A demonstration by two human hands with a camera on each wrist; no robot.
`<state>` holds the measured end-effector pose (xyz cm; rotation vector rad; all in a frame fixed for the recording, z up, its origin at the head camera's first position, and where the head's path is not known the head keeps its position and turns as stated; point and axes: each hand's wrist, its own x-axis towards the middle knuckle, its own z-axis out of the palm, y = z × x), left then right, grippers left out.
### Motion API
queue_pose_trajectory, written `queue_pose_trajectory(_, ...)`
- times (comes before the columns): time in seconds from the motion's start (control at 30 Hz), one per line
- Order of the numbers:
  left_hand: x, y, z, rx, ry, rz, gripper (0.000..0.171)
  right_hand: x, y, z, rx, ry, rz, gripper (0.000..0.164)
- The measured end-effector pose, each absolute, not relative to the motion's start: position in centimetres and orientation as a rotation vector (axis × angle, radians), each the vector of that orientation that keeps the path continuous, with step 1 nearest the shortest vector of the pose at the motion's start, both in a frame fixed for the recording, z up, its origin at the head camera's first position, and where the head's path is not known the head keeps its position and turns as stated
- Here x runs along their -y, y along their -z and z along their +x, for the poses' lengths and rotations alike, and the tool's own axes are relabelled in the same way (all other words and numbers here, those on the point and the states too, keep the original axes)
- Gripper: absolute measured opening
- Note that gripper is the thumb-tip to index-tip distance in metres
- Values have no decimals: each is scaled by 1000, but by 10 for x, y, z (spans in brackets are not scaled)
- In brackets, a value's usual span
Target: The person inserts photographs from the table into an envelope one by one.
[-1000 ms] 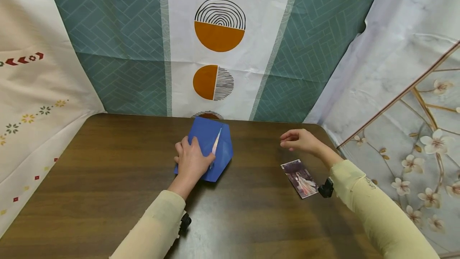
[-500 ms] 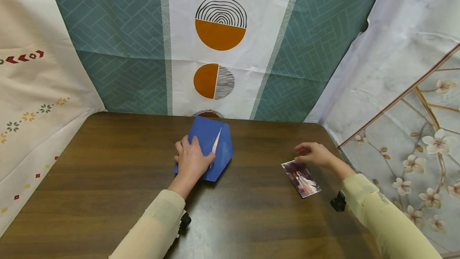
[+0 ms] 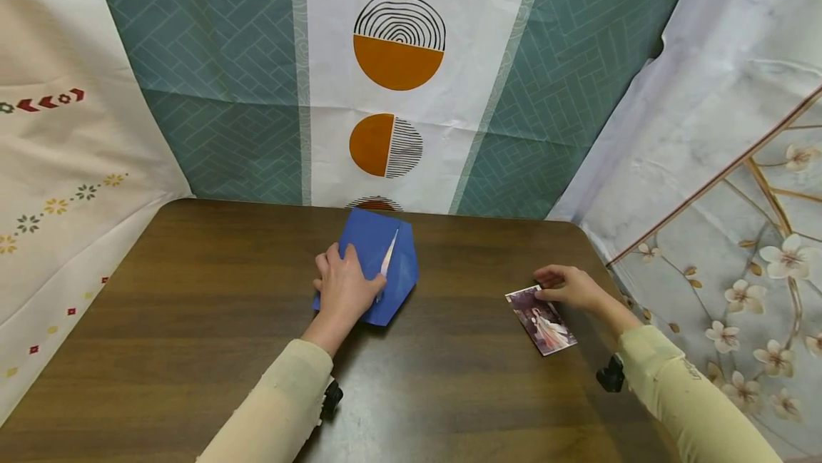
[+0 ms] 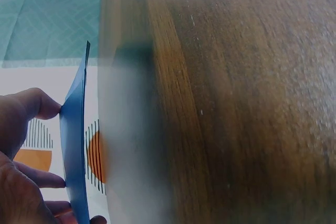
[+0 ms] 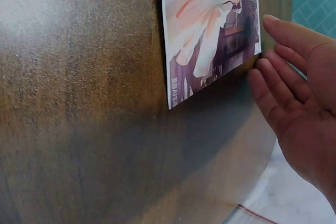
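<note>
A blue paper envelope (image 3: 402, 263) with its flap side up, a pale sliver showing in the slit under the flap, is in my left hand (image 3: 342, 290). In the left wrist view the thumb and fingers grip the envelope (image 4: 74, 140), one fingertip showing on its far side; it is slightly bowed. To the right, a picture card (image 3: 542, 322) of a figure in a pale flowing dress lies on the table. My right hand (image 3: 570, 288) is at the card's upper right corner. In the right wrist view, thumb and fingers stand apart around that corner, not visibly pinching the card (image 5: 210, 24).
The brown wooden table (image 3: 193, 320) runs up to a patterned cloth backdrop (image 3: 257, 92). A floral cloth (image 3: 738, 235) hangs along the right edge and a cream cloth (image 3: 64, 163) along the left. Each wrist wears a small black camera (image 3: 610, 374).
My right hand has moved right and then down toward me, from above the card to its upper right corner. The left hand keeps its hold on the envelope, and the card stays in place.
</note>
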<state>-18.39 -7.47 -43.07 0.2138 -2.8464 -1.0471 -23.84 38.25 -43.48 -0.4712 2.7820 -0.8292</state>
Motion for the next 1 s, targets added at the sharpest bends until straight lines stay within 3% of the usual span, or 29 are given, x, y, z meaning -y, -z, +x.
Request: queue_pose_trajectory(1.0,73,434,-184,2854,1043,224,82,-386,446,-240,-2875,714,-542,34)
